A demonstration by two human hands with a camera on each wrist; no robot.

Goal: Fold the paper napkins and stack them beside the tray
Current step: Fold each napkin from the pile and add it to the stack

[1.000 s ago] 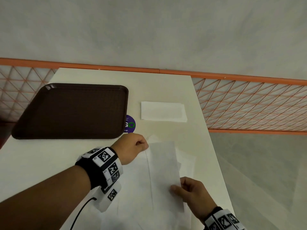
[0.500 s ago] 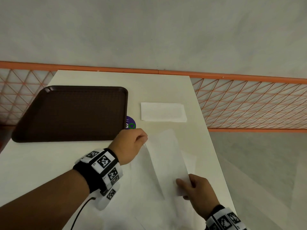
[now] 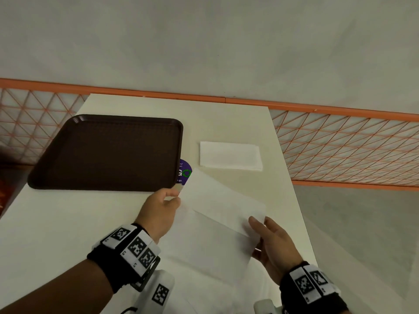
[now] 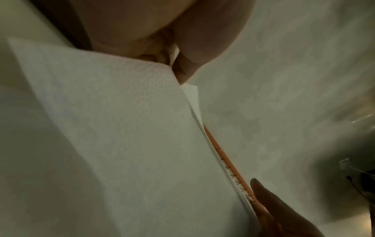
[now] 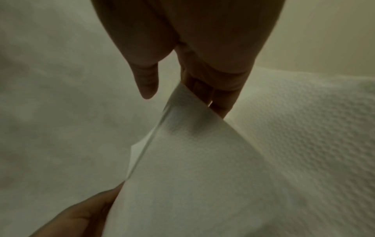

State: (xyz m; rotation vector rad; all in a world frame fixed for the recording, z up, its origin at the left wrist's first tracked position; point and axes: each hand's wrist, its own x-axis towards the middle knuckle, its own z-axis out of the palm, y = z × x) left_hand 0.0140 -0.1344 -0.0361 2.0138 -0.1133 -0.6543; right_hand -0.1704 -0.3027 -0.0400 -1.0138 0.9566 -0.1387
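A white paper napkin (image 3: 217, 200) is held up off the white table, folded over on itself. My left hand (image 3: 175, 194) pinches its left corner near the tray's front right corner. My right hand (image 3: 259, 225) pinches its right corner, thumb on top and fingers beneath. The left wrist view shows the napkin (image 4: 121, 128) below my left fingers (image 4: 182, 70). In the right wrist view the napkin (image 5: 192, 160) hangs from my right fingers (image 5: 202, 93). A folded napkin stack (image 3: 230, 156) lies right of the dark brown tray (image 3: 108, 152). More unfolded napkins (image 3: 204, 257) lie under my hands.
A purple round sticker (image 3: 184, 172) shows on the table beside the tray's right edge. The table's right edge (image 3: 301, 223) runs close to my right hand, with floor beyond. An orange mesh railing (image 3: 340, 150) stands behind the table.
The napkin has turned from lying lengthwise to stretching across between my hands. My left hand rose toward the tray's corner and my right hand shifted right and farther away.
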